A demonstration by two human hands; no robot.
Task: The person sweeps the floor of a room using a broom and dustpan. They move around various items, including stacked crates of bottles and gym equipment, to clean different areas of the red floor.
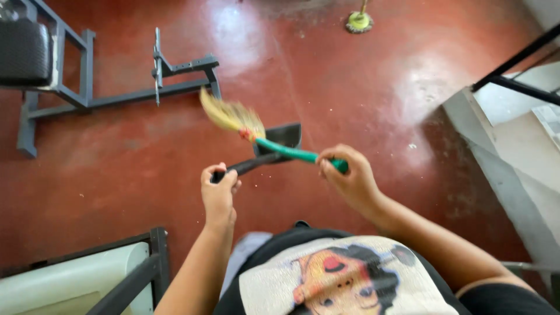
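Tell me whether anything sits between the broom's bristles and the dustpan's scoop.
Nothing visible does. The right hand holds the broom by its green handle, bristles raised just left of the black dustpan, which the left hand grips by its handle. Only air and red floor show between them.

Broom (256, 131) crosses above dustpan (274, 146); bench frame (87, 87) far left; stairs (513, 146) right.

Red floor (361, 87) gleaming — grey bench frame (87, 99) top left, yellow mop head (359, 22) up top, grey stairs (513, 146) right, black railing (519, 70) above them.
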